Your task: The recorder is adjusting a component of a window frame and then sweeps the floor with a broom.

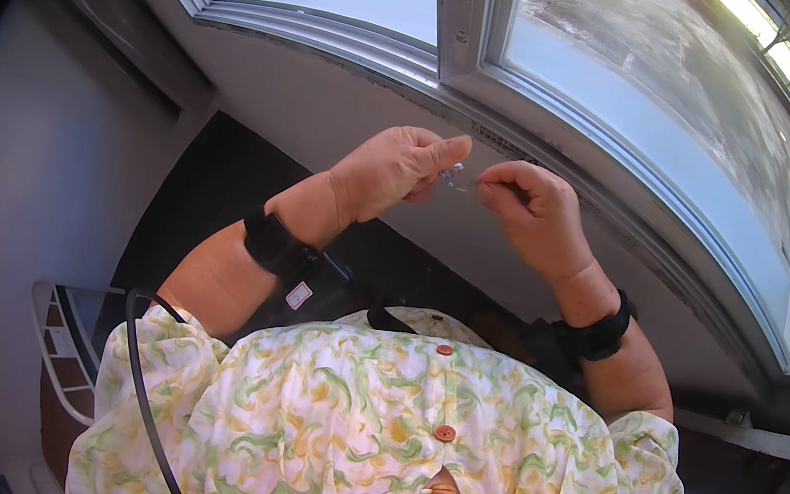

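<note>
My left hand (407, 163) is raised in front of me, its fingers closed round a small white-and-purple object (452, 174) that juts out by my thumb, too small to identify. A faint, thin strand seems to hang from it toward my right hand (531, 216). That hand is closed in a pinch just to the right, and what its fingertips hold is too small to make out. Dark straps (595, 336) with devices circle both forearms.
A window (464, 44) with pale frames and sills spans the wall ahead. A dark panel (180, 197) lies below it. At lower left stands a white metal rack (57, 351) beside a grey wall (19, 194). A black cable (140, 373) runs over my left side.
</note>
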`<state>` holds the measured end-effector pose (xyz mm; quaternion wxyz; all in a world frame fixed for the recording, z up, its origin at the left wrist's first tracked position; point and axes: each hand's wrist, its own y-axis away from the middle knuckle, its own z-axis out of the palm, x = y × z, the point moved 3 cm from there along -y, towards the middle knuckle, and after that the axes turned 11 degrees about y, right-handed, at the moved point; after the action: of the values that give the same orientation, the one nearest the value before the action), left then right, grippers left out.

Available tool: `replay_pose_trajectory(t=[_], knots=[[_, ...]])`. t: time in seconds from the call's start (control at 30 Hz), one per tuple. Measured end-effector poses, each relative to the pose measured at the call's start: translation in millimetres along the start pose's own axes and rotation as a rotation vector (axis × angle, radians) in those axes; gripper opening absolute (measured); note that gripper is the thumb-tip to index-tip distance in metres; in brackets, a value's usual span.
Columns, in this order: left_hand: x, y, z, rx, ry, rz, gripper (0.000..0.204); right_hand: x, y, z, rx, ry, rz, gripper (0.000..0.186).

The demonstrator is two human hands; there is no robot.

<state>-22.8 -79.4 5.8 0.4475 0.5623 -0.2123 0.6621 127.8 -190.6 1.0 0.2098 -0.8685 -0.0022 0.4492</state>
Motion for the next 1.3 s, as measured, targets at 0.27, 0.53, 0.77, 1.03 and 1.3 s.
replay_pose_trajectory(t=[0.27,0.53,0.77,1.03,1.3], knots=[[-0.5,8.3,-54.3,0.114,-0.643,0.119,0.012,-4.5,-1.8,-3.2,-0.075,0.274,0.022,0.012],[76.7,-26.7,-45.4,0.104,-0.442,0.634,0.023,-68.0,-59.6,-14.5,0.302,0.505,0.066,0.011],[88.6,-75.0,-50.0,0.140,-0.525,0.793,0.035,-68.1,-82.0,5.1,0.384,0.382,0.277,0.016],[57.7,-98.2,-56.6,-0.128,-0.225,0.711,0.023,-80.0,-105.3,27.0,0.498,-0.162,0.613,0.022],[45.5,-108.1,-55.5,-0.235,-0.041,0.708,0.021,-91.3,-111.4,37.7,0.779,-0.290,0.781,0.014]])
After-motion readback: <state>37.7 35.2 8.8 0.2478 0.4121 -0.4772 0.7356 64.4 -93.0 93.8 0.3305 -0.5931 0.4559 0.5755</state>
